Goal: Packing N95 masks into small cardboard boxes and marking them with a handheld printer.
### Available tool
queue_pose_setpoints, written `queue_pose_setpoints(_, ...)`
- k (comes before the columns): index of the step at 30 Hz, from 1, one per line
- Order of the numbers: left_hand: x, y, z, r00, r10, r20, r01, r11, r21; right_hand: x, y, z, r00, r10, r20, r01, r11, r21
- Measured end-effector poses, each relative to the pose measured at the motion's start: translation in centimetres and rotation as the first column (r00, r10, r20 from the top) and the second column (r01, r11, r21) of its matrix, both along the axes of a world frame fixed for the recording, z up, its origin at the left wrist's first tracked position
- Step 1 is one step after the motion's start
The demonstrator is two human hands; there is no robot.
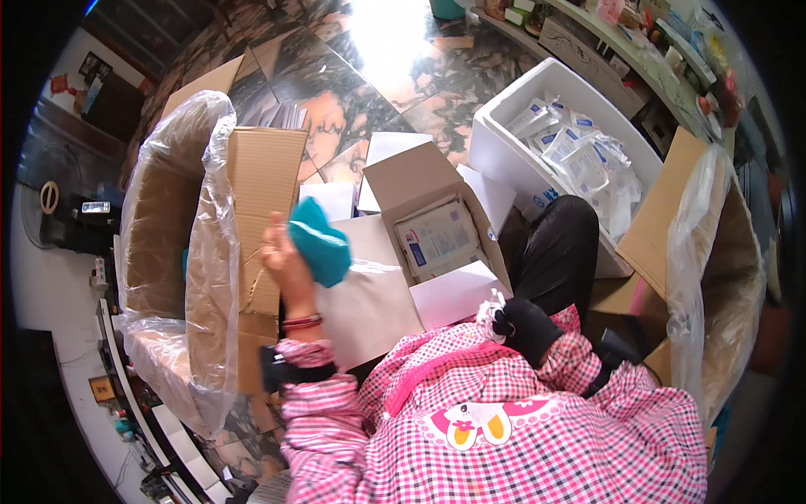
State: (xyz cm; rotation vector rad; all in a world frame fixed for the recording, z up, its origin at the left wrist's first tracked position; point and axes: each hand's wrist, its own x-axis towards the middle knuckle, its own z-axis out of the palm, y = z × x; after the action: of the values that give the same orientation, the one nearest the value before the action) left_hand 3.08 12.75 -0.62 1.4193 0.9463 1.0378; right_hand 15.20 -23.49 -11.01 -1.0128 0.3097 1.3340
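My left hand (288, 267) is raised between a tall carton on the left and a small carton in the middle. A teal folded piece, perhaps cloth (321, 244), is held at its fingers, slightly blurred. The small carton (410, 181) stands with its flaps spread and holds flat white printed packets (442, 238). By its near flap, close to my lap, is my right hand (527, 329), covered in black with white at the finger end. The pose of its fingers is hard to make out. A pink checked apron (504, 395) covers my lap.
A plastic-lined carton (267, 181) stands at the left, with a bit of teal inside. At the right are a white foam box (495, 143) of sealed packets (579, 151) and another plastic-lined carton (663, 218). A cluttered shelf (588, 42) runs along the far right.
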Motion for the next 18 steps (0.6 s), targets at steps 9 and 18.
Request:
queue_pose_setpoints(9,2.0,-3.4,-3.4,0.613,-0.690,0.385,0.757,0.652,-0.039,4.1,9.5,11.0,0.775,-0.008,0.631,-0.074,0.992,0.103)
queue_pose_setpoints(18,4.6,-9.9,0.9,0.657,-0.599,0.459,0.706,0.702,-0.094,2.1,15.0,10.1,0.810,0.191,0.554,-0.275,0.959,0.072)
